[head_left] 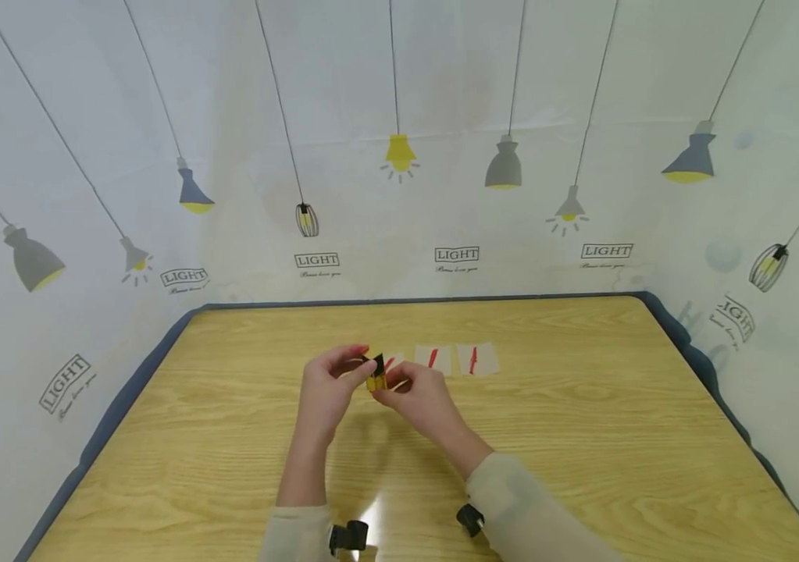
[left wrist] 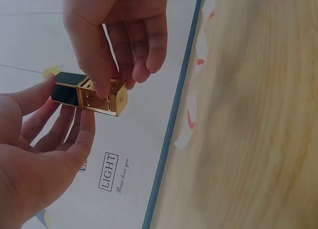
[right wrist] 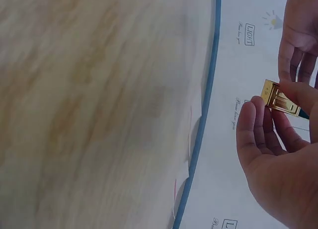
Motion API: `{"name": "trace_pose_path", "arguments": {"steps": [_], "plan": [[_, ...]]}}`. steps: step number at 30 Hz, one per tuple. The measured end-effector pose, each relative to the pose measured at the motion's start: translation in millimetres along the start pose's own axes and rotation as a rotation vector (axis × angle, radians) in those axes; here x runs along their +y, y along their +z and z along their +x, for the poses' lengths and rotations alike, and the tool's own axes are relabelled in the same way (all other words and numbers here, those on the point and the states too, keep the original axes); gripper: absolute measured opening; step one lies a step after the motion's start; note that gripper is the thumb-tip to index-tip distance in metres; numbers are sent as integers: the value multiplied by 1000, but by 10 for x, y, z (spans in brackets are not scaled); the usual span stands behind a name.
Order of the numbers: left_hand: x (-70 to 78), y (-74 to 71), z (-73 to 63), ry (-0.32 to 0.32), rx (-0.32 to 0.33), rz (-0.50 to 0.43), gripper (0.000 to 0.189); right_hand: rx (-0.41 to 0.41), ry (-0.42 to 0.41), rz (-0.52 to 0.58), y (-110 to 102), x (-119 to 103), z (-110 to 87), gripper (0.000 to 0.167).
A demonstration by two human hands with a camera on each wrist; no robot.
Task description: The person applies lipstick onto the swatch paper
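A small box-shaped case, black at one end and gold at the other point(left wrist: 104, 106), is held above the table between both hands. Its exact kind is not clear. My left hand point(head_left: 325, 389) grips the black end point(left wrist: 67, 93) with thumb and fingers. From the other side my right hand point(head_left: 426, 400) pinches the gold end point(right wrist: 282, 103). In the left wrist view, slots show along the gold part's side and a small mark on its end face. Fingers cover some of the case in every view.
Behind the hands, white paper pieces with red strokes lie in a row on the wood-grain table point(head_left: 582, 437): one partly hidden point(head_left: 390, 362), a middle one point(head_left: 444, 361) and a right one point(head_left: 487, 359). A white lamp-print sheet point(head_left: 371, 281) surrounds the table's dark blue edge.
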State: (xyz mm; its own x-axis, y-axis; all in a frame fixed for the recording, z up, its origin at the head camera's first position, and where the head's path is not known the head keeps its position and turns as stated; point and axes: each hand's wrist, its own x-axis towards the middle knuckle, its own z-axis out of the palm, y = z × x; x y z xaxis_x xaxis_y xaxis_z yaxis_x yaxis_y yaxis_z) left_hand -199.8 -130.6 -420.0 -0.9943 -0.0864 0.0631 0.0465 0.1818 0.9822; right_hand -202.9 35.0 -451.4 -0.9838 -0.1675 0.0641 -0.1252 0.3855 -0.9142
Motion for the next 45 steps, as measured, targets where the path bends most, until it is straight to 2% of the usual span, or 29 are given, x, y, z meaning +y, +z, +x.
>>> {"name": "trace_pose_path", "arguments": {"steps": [8, 17, 30, 39, 45], "plan": [[-69, -53, -49, 4, 7, 42, 29, -45, -13, -43, 121, 43, 23, 16], [-161, -97, -81, -44, -12, 46, 30, -102, -38, -119, 191, 117, 83, 16], [-257, -124, -125, -96, -44, 66, 31, -195, -23, -184, 220, 152, 162, 8], [-325, -168, -129, -116, -53, 108, 31, -196, -54, -244, 263, 189, 245, 7], [-335, -203, -132, -147, -45, 100, 31, -206, -64, -251, 288, 207, 280, 6]]}}
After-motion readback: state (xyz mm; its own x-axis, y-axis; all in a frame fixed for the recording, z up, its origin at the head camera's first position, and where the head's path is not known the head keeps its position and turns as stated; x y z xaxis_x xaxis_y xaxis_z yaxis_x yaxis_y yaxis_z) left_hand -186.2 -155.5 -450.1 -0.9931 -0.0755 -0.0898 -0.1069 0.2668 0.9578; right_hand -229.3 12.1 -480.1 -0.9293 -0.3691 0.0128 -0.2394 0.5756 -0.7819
